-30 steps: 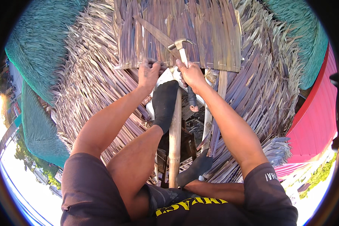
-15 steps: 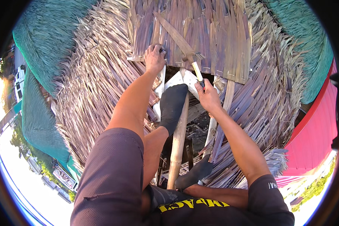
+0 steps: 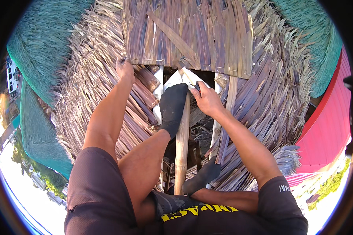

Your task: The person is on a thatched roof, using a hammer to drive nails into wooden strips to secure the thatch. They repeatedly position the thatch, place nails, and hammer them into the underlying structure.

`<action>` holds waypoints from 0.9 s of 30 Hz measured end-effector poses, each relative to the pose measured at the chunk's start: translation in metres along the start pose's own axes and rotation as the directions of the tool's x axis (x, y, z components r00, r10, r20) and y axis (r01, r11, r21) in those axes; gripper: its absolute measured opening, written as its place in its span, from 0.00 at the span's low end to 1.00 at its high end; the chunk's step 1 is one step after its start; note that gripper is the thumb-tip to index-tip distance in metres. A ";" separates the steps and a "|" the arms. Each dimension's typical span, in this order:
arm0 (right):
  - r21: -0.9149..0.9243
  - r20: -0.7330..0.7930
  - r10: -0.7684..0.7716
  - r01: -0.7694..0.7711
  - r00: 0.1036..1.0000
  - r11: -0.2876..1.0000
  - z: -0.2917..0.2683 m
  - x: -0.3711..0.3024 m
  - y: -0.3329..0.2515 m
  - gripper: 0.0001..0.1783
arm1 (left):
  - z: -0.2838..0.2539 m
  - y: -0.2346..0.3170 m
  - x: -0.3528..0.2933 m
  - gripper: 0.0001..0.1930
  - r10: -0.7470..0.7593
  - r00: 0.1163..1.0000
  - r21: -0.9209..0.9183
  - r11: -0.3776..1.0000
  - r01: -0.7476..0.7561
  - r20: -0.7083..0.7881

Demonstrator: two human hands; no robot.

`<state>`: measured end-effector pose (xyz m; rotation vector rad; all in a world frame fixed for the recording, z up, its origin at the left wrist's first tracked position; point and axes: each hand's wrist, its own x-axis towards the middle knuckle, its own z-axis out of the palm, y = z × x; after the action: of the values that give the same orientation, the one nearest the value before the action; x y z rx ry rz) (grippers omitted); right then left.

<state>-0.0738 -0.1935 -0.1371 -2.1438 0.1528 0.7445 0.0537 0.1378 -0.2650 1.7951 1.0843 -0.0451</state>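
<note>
My left hand (image 3: 124,71) is closed at the lower left corner of a brown palm-leaf thatch panel (image 3: 213,43), its fingertips gripping the edge. Something small and dark shows by those fingers, too small to name. In my right hand (image 3: 208,98) is a claw hammer (image 3: 189,75) with a pale shaft and a dark grip. Its head lies at the panel's lower edge, partly blurred. A loose long leaf strip (image 3: 172,37) slants across the panel. Just below the panel is a gap in the roof with white-painted framing (image 3: 172,81).
A bamboo pole (image 3: 181,152) runs down the gap, my dark-socked foot (image 3: 172,103) beside its upper part. My other socked foot (image 3: 204,179) rests lower right. Older thatch (image 3: 90,90) slopes away on both sides. Green-edged thatch roofs (image 3: 39,129) and a red metal roof (image 3: 325,129) lie beyond.
My left hand has moved left along the panel's lower edge to its corner. The hammer has shifted left and lower with my right hand. The whole view has shifted slightly.
</note>
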 end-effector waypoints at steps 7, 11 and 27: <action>-0.035 0.065 -0.064 0.067 0.996 0.997 -0.004 0.023 -0.029 0.18 | -0.023 -0.013 -0.024 0.14 0.090 0.995 0.407 0.911 -0.067 -0.038; -0.163 0.174 0.026 0.002 0.984 0.987 0.001 0.028 -0.031 0.17 | -0.028 0.005 -0.033 0.15 0.118 0.979 0.494 0.869 -0.021 -0.167; -0.045 -0.064 -0.163 0.160 0.985 0.986 0.005 0.010 -0.047 0.13 | 0.010 0.000 -0.072 0.09 0.551 0.405 0.175 0.423 -0.889 0.730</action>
<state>-0.0506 -0.1582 -0.1127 -2.1897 -0.0008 0.5866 0.0146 0.0838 -0.2359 2.4258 -0.3652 -0.3559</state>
